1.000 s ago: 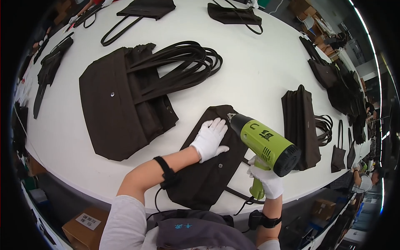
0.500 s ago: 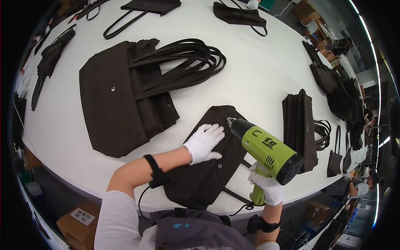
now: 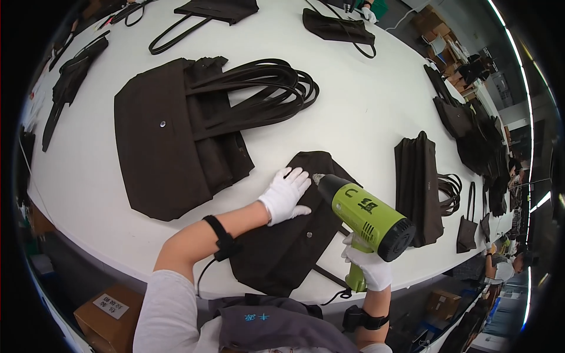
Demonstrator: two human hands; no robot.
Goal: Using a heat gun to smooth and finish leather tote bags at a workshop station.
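A dark brown bag point(image 3: 276, 253) with a round metal snap lies flat on the white table in front of me, its strap showing at the right side. My left hand point(image 3: 286, 196), in a white glove, rests on the bag's upper left part with the fingers extended. In my gloved right hand point(image 3: 368, 263) is a green and black heat gun point(image 3: 366, 216), gripped by its handle. Its metal nozzle points left, over the bag and close to my left fingertips. From the base of the handle runs a black cord.
Left of centre lies a stack of brown bags point(image 3: 154, 141) with looped handles. Another bag stack point(image 3: 416, 188) stands to the right, near a small bag point(image 3: 468, 230). More bags lie along the far edge, where another person's gloved hand point(image 3: 369, 15) shows. A cardboard box point(image 3: 109, 317) sits below left.
The heat gun in my right hand has shifted slightly left, its nozzle nearer my left hand. My left hand has slid a little left and up, with fingers more bunched.
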